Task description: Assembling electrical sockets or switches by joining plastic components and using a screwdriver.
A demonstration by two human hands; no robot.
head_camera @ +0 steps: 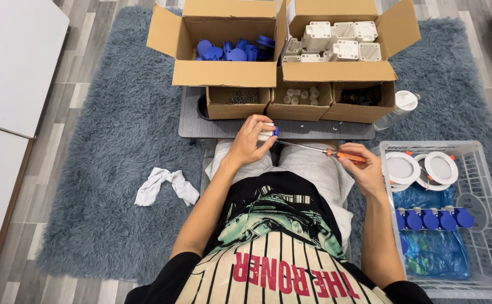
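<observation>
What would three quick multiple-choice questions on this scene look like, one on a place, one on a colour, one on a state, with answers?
1. Where is the white cloth?
A. on the grey rug
B. in the basket
C. in a box

2. What colour is the screwdriver handle?
A. green
B. orange
C. black

3. What is the left hand doing?
A. resting open
B. gripping a small white and blue part
C. holding a bottle

Answers: 1 A, it lies on the rug left of the person. 2 B, the handle in the right hand is orange. 3 B, fingers close around the part.
</observation>
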